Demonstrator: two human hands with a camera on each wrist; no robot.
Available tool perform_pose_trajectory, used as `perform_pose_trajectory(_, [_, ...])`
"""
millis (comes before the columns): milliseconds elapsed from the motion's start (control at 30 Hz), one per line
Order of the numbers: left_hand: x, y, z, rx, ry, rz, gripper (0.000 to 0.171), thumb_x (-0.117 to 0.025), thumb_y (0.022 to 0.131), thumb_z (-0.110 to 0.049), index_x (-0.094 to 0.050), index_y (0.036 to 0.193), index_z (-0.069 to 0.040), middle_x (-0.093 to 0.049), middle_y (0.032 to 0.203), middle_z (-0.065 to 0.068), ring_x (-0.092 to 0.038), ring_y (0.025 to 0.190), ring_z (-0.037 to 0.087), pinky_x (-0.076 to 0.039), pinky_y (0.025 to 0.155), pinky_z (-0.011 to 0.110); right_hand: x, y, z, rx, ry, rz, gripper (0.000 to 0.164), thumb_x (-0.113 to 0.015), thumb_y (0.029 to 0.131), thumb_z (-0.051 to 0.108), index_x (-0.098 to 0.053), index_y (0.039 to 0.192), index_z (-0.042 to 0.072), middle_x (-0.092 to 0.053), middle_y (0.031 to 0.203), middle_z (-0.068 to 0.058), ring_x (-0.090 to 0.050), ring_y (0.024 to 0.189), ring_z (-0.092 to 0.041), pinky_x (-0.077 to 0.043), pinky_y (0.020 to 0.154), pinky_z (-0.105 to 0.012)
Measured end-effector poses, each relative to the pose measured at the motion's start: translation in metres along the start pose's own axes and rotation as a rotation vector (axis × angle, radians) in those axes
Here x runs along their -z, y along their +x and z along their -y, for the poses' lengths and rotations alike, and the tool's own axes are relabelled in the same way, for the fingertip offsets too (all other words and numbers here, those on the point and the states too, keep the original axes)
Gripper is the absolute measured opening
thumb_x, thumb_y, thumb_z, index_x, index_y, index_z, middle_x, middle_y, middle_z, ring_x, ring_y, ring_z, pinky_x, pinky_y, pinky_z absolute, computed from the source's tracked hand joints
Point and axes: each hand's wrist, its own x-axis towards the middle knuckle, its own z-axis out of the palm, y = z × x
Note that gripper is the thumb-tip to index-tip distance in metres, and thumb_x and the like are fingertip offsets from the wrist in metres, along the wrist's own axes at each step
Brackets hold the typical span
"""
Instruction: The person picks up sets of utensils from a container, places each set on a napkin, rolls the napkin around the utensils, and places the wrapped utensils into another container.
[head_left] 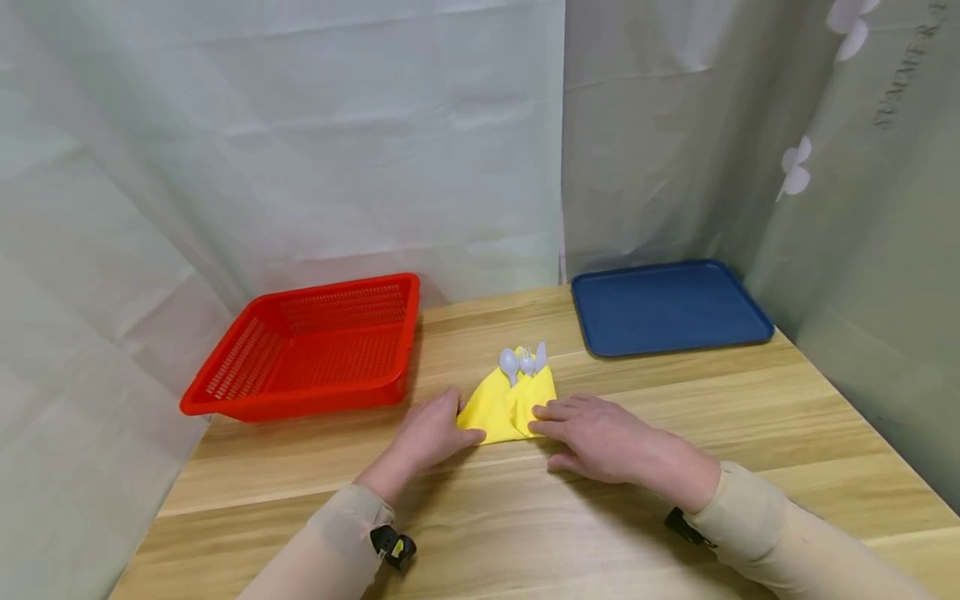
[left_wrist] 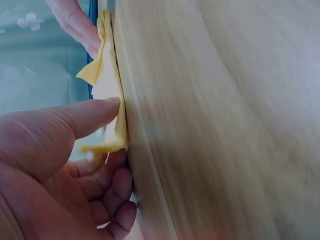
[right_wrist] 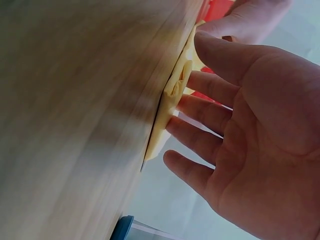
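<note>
A folded yellow cloth napkin lies on the wooden table, with a pale plastic spoon, fork and knife sticking out of its far end. My left hand is at the napkin's left edge. In the left wrist view, its thumb presses on top of the yellow cloth while the other fingers curl by the edge, pinching it. My right hand rests its fairly straight fingertips on the right side of the napkin, as the right wrist view shows the fingers spread against the cloth.
A red plastic basket with perforated sides stands at the back left of the table. At the back right lies a blue tray. Pale curtains hang behind and on both sides.
</note>
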Motion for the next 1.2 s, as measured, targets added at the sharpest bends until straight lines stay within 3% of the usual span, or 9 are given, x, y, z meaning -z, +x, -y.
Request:
perform_pose_trajectory(167, [-0.001,-0.001,-0.002,0.006,-0.033,-0.007,0.057,-0.096,0.086,-0.032,-0.068,0.126,-0.002,-0.074,0.107,0.008,-0.065,0.090,0.025,-0.054,0.083,0.044,-0.001,0.000,0.000,-0.006,-0.002,0.004,0.054,-0.075,0.107,0.037,-0.066,0.153,0.012,-0.059,0.161,-0.010,-0.057,0.147,-0.032,-0.043,0.122,-0.053])
perform_pose_trajectory(400, [-0.002,-0.002,-0.001,-0.026,-0.045,0.012,0.034,-0.093,0.089,-0.027,-0.080,0.114,-0.007,-0.068,0.089,0.002,-0.058,0.081,0.021,-0.047,0.075,0.040,0.000,0.000,0.000,-0.002,0.000,0.006,0.053,-0.076,0.106,0.035,-0.066,0.153,0.012,-0.060,0.160,-0.010,-0.057,0.146,-0.032,-0.044,0.121,-0.053])
perform_pose_trajectory(533, [-0.003,-0.004,-0.002,-0.033,-0.048,-0.020,0.037,-0.086,0.095,-0.023,-0.078,0.125,-0.004,-0.077,0.109,0.009,-0.069,0.097,0.028,-0.056,0.089,0.048,0.000,0.000,0.000,0.000,0.001,0.005,0.053,-0.077,0.106,0.035,-0.067,0.153,0.012,-0.060,0.159,-0.010,-0.058,0.146,-0.033,-0.044,0.120,-0.054])
perform_pose_trajectory(700, [-0.004,-0.006,-0.004,-0.009,-0.046,-0.015,0.052,-0.081,0.099,-0.028,-0.070,0.139,0.003,-0.075,0.132,0.019,-0.071,0.119,0.038,-0.055,0.105,0.057,0.000,0.000,0.000,0.000,-0.003,0.008,0.053,-0.077,0.106,0.035,-0.067,0.153,0.013,-0.061,0.159,-0.010,-0.058,0.146,-0.033,-0.044,0.120,-0.054])
perform_pose_trajectory(767, [-0.005,-0.006,-0.006,-0.007,-0.029,-0.005,0.056,-0.081,0.100,-0.032,-0.068,0.141,0.004,-0.075,0.131,0.019,-0.071,0.118,0.036,-0.056,0.104,0.056,0.000,0.000,0.000,-0.002,-0.002,0.009,0.053,-0.077,0.106,0.035,-0.067,0.153,0.014,-0.061,0.159,-0.010,-0.058,0.146,-0.033,-0.044,0.120,-0.054])
perform_pose_trajectory(933, [-0.003,-0.005,-0.012,-0.006,-0.016,-0.007,0.045,-0.080,0.100,-0.032,-0.073,0.132,0.000,-0.077,0.117,0.013,-0.072,0.101,0.030,-0.059,0.093,0.053,-0.001,0.000,0.000,-0.006,0.000,0.009,0.054,-0.076,0.106,0.037,-0.066,0.154,0.015,-0.061,0.159,-0.010,-0.058,0.146,-0.033,-0.045,0.120,-0.054])
perform_pose_trajectory(1100, [0.000,-0.006,-0.019,-0.047,-0.039,-0.034,0.044,-0.077,0.102,-0.028,-0.073,0.138,-0.003,-0.078,0.123,0.013,-0.074,0.107,0.032,-0.059,0.094,0.054,-0.001,0.000,0.000,-0.011,0.002,0.014,0.055,-0.076,0.106,0.038,-0.065,0.155,0.016,-0.060,0.160,-0.010,-0.057,0.147,-0.033,-0.044,0.121,-0.055])
perform_pose_trajectory(1200, [0.001,-0.006,-0.022,-0.075,-0.041,-0.052,0.039,-0.074,0.104,-0.026,-0.072,0.135,-0.002,-0.077,0.111,0.012,-0.072,0.096,0.029,-0.059,0.086,0.052,0.000,0.000,0.001,-0.018,0.009,0.020,0.055,-0.075,0.106,0.039,-0.065,0.155,0.015,-0.059,0.161,-0.010,-0.056,0.147,-0.034,-0.043,0.121,-0.055])
